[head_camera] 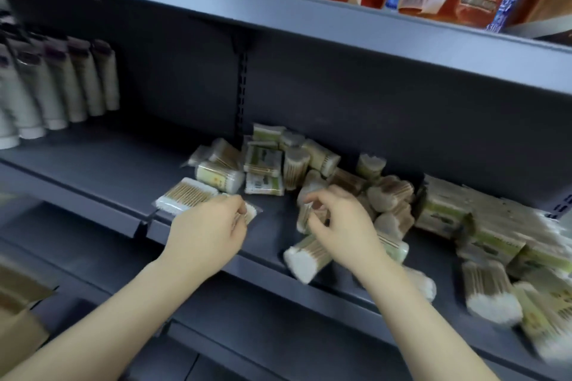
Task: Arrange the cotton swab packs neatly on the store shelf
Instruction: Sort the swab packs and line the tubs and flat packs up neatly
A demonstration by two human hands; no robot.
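Your left hand [213,223] is curled round a flat cotton swab pack [250,214] at the near edge of the grey shelf [93,161]. Only the pack's white end peeks out past your fingers. Just to the left of it lies another flat pack [185,196], touching or almost touching, with its sticks running left and right, a bit slanted.

Your right hand [335,219] pinches a pack [305,216] standing up at the near side of the messy pile [278,164]. The picture is blurry there, so you cannot tell how firm that pinch is.

The pile sits in the middle of the shelf, far from you and a little to the right. More packs [495,226] lie further right, some leaning over the near edge.

I think the next move is to line up the pack in your left hand beside the flat one. Your left hand is the nearer one for that. Turn the pack so its long side matches its neighbour.
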